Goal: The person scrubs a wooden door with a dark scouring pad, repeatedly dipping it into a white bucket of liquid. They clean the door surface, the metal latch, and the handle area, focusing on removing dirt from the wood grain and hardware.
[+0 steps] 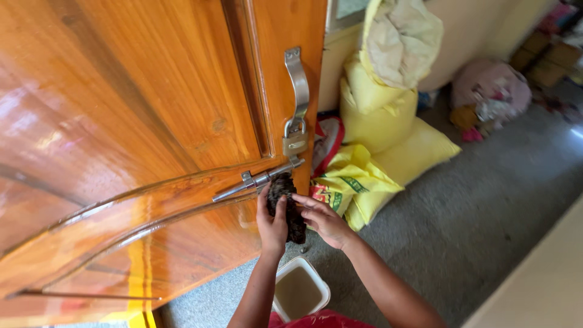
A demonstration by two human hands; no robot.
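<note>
Against the wooden door (121, 121), dark scrub pad (288, 206) clasped between both hands' fingers (280, 208).

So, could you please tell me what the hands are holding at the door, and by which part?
Both hands grip a dark scrubbing pad pressed beneath the door's metal latch bolt: left hand wraps its left side, right hand fingertips pinch its right edge.
</note>
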